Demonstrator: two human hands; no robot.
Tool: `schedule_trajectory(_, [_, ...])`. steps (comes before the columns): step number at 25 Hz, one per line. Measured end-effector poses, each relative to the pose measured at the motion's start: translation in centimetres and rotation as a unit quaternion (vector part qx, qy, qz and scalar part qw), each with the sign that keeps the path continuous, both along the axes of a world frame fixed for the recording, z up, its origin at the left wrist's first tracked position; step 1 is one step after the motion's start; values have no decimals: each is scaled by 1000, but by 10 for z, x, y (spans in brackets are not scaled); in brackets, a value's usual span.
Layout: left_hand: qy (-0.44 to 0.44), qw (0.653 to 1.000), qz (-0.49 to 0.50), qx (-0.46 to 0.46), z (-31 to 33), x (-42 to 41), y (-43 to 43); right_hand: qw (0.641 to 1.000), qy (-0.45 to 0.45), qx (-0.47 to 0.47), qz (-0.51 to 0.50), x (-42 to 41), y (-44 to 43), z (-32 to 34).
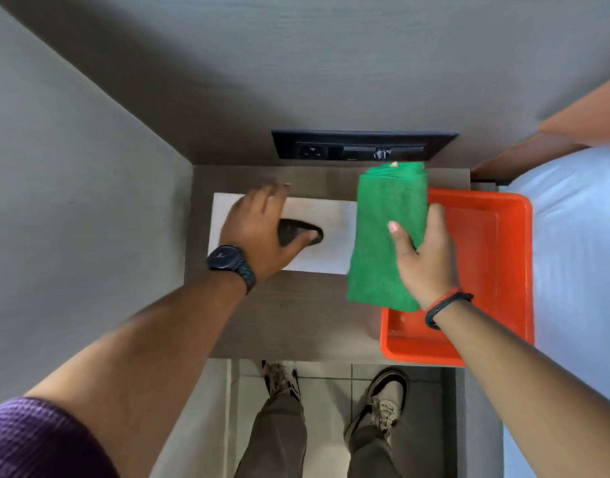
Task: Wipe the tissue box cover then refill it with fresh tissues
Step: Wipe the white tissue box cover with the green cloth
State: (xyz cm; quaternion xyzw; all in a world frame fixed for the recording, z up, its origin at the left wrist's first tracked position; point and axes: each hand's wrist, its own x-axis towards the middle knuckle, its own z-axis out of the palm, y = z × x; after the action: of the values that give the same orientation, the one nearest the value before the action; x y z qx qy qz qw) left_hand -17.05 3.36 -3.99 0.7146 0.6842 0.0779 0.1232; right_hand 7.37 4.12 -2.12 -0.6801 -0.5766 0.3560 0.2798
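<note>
Counter (296, 322) of dark wood grain fills the middle of the view, and on it lies the tissue box cover (317, 250), a pale flat rectangle with a dark oval slot in its top. The left hand (262, 232) rests spread over the left part of the cover, fingers loose, thumb lying along the near edge of the slot, gripping nothing. A dark watch (229, 262) sits on that wrist. The right hand (424, 257) clasps a folded green cloth (382, 236), thumb pressed on its top face and fingers wrapped round its right edge; the cloth overlaps the right end of the cover. Just right of the cover stands an orange tray (503, 270), partly under the right forearm. A dark socket panel (362, 146) is set in the wall behind the counter, and a pale blue bed (579, 253) lies at the right.
</note>
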Motion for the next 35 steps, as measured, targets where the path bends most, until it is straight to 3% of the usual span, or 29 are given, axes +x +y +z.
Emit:
schedule_trajectory(4, [43,997,35,-58,-14,-57,-6,999,31,-23,9,-55,12,-18])
schedule_trajectory(7, [59,991,14,-121,-27,-74,-11,993,-98,-68,-23,-67,7,-44])
schedule_trajectory(10, [74,984,-15,-162,-41,-80,-16,984,-167,-20,-49,-76,-1,-55])
schedule_trajectory(13, [100,979,-24,-177,-49,-86,-15,962,-272,11,30,-83,-9,-66])
schedule_trajectory(16, [119,977,-29,-173,-52,-87,-9,929,-352,-16,118,-86,-10,-78])
schedule_trajectory(19, [108,981,-26,-161,-55,-85,-8,921,-356,3,155,-93,-5,-86])
schedule_trajectory(24, [94,982,-20,-165,-55,-84,-6,926,-354,4,130,-112,-3,-84])
schedule_trajectory(30, [82,981,-20,-176,-49,-83,-5,919,-321,33,228,-146,-1,-83])
schedule_trajectory(35, [86,979,-19,-183,-45,-84,-6,923,-339,36,179,-114,-8,-84])
